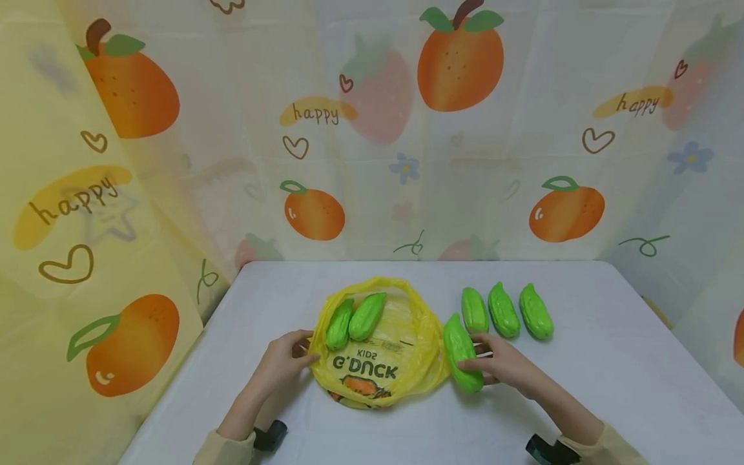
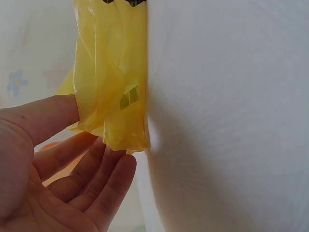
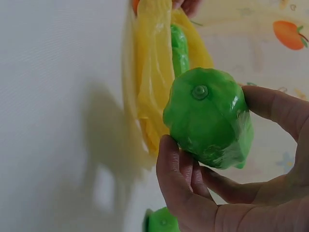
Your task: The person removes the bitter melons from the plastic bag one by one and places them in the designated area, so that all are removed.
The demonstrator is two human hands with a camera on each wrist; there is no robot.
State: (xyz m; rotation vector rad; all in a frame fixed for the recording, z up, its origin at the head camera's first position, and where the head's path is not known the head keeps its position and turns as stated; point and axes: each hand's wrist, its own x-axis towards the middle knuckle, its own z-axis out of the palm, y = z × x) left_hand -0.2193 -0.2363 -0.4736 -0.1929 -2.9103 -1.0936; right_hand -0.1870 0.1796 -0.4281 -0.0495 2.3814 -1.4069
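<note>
A yellow plastic bag point(image 1: 427, 361) with a printed duck design lies spread on the table, its mouth held wide. Two glossy green gourds point(image 1: 367, 316) rest inside it on the left. My left hand point(image 1: 287, 355) holds the bag's left rim, thumb on the plastic and fingers behind it. My right hand point(image 1: 502, 361) grips another ribbed green gourd point(image 1: 460, 355) between thumb and fingers, right beside the bag's right edge. In the right wrist view the held gourd point(image 3: 207, 116) shows its round end toward the camera, overlapping the bag point(image 3: 149, 67).
Three more green gourds point(image 1: 503, 311) stand in a row on the white table point(image 1: 610, 387), beyond my right hand. A fruit-printed curtain point(image 1: 372, 161) hangs behind the table and along its sides.
</note>
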